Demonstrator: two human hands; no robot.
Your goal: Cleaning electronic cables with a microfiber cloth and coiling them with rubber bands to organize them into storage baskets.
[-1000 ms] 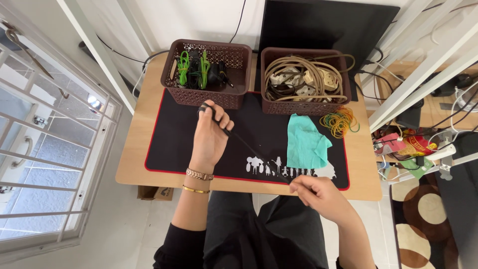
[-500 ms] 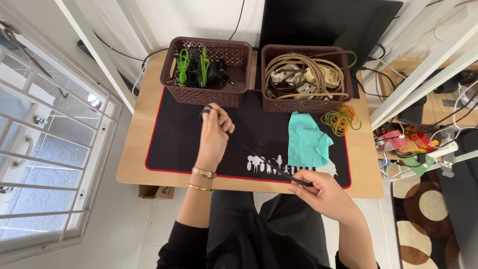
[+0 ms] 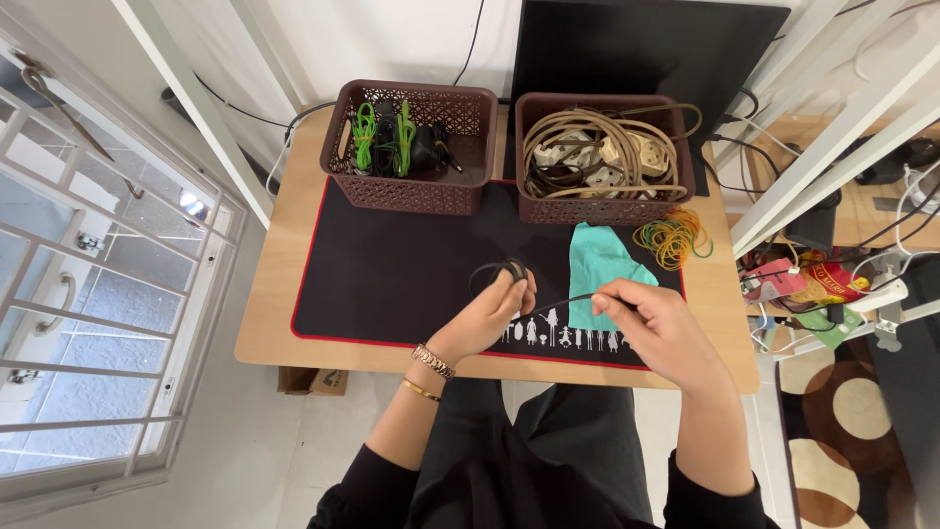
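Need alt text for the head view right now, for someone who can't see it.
Over a black desk mat, the left hand holds a coiled loop of thin black cable while the right hand pinches its free end. Behind sit two brown baskets of cables, a teal cloth and rubber bands.

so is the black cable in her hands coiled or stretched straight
Partly coiled: the black cable loops at the left hand, and a short length runs to the right hand.

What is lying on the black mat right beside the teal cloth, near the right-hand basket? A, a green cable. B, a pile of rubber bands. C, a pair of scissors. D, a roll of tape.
B: a tangle of yellow and orange rubber bands lies just right of the teal cloth, in front of the basket of beige cords.
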